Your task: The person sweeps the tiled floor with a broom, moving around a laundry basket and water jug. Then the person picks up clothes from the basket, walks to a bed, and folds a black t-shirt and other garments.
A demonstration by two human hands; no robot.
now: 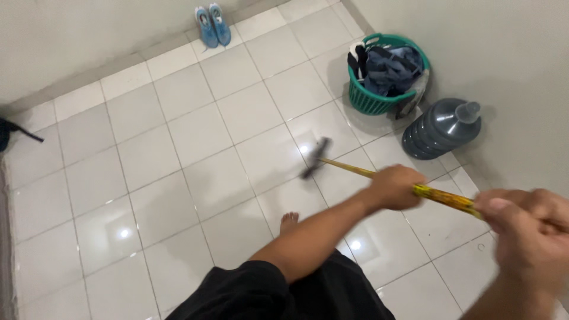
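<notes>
A broom with a yellow patterned stick (441,197) and a dark head (314,157) reaches down to the white tiled floor (195,136). My left hand (394,186) grips the stick at its middle. Closer to the camera, my right hand (530,228) is closed around the upper end of the same stick. Both hands are blurred. The broom head rests on a tile near the middle of the floor. My bare foot (288,220) shows below my left forearm.
A green laundry basket (370,101) full of dark clothes stands by the right wall. Beside it sits a large dark water jug (441,128). A pair of blue shoes (213,25) lies at the far wall. A dark object (7,133) lies at the left edge.
</notes>
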